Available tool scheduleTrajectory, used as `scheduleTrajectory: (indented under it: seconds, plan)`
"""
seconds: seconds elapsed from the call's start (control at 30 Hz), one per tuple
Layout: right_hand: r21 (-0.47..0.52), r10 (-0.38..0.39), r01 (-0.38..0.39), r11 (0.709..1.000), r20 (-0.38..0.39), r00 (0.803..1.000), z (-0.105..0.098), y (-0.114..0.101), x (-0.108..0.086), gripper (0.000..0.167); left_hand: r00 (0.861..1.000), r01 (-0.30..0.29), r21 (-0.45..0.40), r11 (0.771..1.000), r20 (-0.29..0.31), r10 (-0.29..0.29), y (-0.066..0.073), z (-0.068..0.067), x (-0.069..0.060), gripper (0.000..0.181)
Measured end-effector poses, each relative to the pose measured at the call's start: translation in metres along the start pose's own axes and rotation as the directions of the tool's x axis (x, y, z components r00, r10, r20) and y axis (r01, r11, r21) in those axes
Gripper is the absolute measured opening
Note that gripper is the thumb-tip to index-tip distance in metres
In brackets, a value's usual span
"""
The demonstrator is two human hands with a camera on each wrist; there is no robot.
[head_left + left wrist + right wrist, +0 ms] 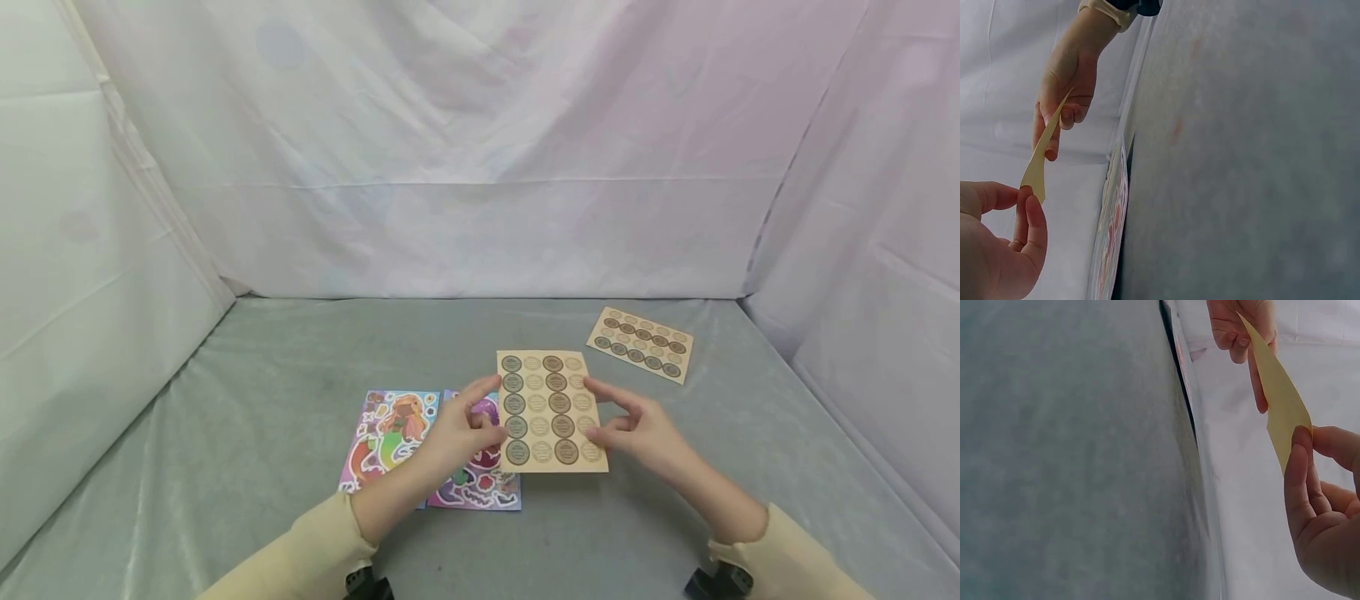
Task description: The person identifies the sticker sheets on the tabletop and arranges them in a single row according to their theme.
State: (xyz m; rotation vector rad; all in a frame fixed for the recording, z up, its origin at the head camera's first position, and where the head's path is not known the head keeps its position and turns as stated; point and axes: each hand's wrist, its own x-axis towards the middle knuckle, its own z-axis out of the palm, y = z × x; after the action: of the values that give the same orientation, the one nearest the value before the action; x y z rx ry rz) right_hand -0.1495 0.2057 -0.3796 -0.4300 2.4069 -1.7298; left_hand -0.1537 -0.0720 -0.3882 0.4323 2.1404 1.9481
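Note:
A tan sticker sheet [547, 417] with columns of round brown labels is held up off the table between both hands. My left hand [459, 429] pinches its left edge between thumb and fingers. The right hand [645, 429] pinches the opposite edge. Both wrist views show the sheet nearly edge-on and slightly bowed, its plain yellowish back [1279, 394] visible on the right. Under and behind the left hand lie two colourful sticker sheets, one with a mermaid [393, 425] and a purple one [480, 487], partly covered by the hand and the tan sheet.
A second tan sticker sheet [643, 343] with round labels lies askew farther back on the right. Grey cloth [300, 350] covers the table. White fabric walls [465, 233] stand at the back and both sides.

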Motion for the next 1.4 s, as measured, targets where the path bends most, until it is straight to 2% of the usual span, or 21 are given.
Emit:
scheduleTrajectory:
  seconds: [0.1, 0.33, 0.8, 1.0, 1.4]
  plan:
    - [0.006, 0.001, -0.001, 1.000, -0.018, 1.000, -0.001, 0.001, -0.003, 0.070, 1.000, -0.014, 0.019, 1.000, 0.002, 0.014, 0.001, 0.004, 0.000, 0.073]
    - [-0.009, -0.011, 0.011, 1.000, -0.032, 0.999, -0.005, 0.002, -0.009, 0.067, 1.000, 0.022, 0.058, 0.998, -0.004, -0.022, 0.001, 0.011, 0.001, 0.071]
    - [-0.024, 0.023, -0.024, 0.999, -0.034, 0.999, -0.012, 0.003, -0.018, 0.070, 0.999, 0.009, 0.056, 0.998, 0.043, -0.011, -0.001, 0.020, 0.004, 0.073]
    - [-0.030, 0.028, -0.029, 0.999, -0.024, 0.999, -0.016, 0.006, -0.021, 0.070, 0.998, 0.014, 0.115, 0.993, 0.063, -0.021, -0.002, 0.025, 0.006, 0.073]
    - [-0.024, 0.064, -0.064, 0.998, 0.011, 0.998, -0.022, 0.012, -0.021, 0.071, 0.997, 0.024, 0.199, 0.980, 0.065, -0.038, -0.004, 0.032, 0.010, 0.074]
